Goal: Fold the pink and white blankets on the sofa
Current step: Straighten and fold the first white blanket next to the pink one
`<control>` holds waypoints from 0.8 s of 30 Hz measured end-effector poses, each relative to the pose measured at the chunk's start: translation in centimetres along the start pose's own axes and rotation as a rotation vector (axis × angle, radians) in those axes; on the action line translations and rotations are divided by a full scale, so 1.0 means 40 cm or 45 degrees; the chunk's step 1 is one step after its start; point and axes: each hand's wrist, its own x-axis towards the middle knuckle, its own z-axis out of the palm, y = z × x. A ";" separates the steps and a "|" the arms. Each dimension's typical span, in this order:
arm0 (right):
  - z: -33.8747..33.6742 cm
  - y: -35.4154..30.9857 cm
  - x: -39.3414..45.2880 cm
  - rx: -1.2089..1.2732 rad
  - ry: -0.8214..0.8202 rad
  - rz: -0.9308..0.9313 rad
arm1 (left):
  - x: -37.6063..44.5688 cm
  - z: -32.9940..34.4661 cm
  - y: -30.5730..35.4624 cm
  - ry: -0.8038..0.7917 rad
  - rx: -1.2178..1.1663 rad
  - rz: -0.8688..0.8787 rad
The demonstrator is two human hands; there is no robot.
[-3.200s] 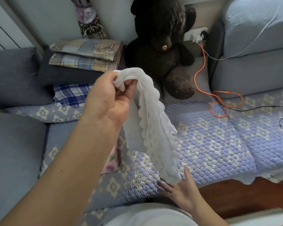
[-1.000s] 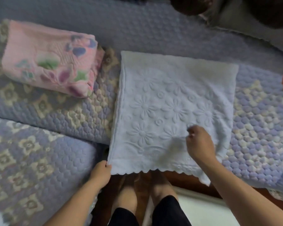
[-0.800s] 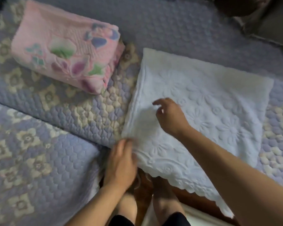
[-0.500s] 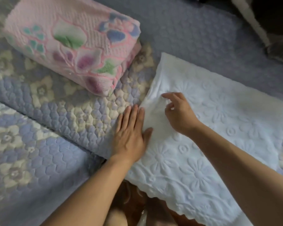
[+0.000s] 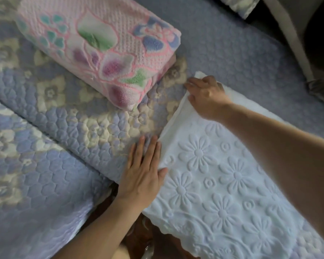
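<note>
A white blanket (image 5: 219, 186) with embossed flowers lies flat on the sofa's quilted purple cover (image 5: 60, 143), its scalloped edge hanging over the front. My left hand (image 5: 143, 174) lies flat with straight fingers along the blanket's left edge, thumb on the fabric. My right hand (image 5: 206, 95) reaches across to the far left corner of the white blanket, fingers curled over that corner. A folded pink blanket (image 5: 101, 47) with green, blue and purple flowers sits to the upper left, apart from both hands.
A dark grey cushion and a pale strap (image 5: 292, 38) show at the top right. Brown floor (image 5: 138, 238) and my legs are visible below the sofa's front edge.
My right hand slid from the blanket's left-middle up to its far left corner. My left hand stayed flat against the left edge. The camera moved closer.
</note>
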 end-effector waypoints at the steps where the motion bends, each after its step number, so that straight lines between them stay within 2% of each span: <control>1: -0.006 0.008 0.005 -0.001 0.033 -0.044 | -0.010 -0.006 0.000 0.011 0.044 -0.001; 4: -0.046 -0.006 -0.001 -0.046 0.125 -0.211 | -0.023 -0.044 0.039 0.092 0.058 0.015; 6: -0.067 -0.033 -0.015 -0.058 0.125 -0.467 | -0.008 -0.071 0.082 0.071 0.012 -0.037; 8: -0.074 -0.052 -0.039 -0.044 -0.047 -0.690 | 0.022 -0.092 0.113 0.012 -0.122 -0.179; 10: -0.070 -0.053 -0.055 -0.103 -0.219 -0.787 | 0.053 -0.102 0.121 -0.026 -0.284 -0.341; 13: -0.068 -0.040 -0.046 -0.197 -0.286 -0.862 | 0.080 -0.103 0.109 -0.088 -0.431 -0.462; 17: -0.065 -0.054 -0.025 -0.168 -0.236 -0.944 | 0.080 -0.112 0.098 -0.098 -0.505 -0.386; 19: -0.054 -0.059 -0.021 -0.171 -0.193 -0.925 | 0.078 -0.106 0.095 -0.085 -0.567 -0.383; 21: -0.041 -0.059 -0.018 -0.218 -0.181 -0.882 | 0.080 -0.107 0.087 -0.038 -0.713 -0.469; 24: -0.029 -0.055 -0.013 -0.212 -0.136 -0.778 | 0.077 -0.107 0.067 -0.095 -0.802 -0.551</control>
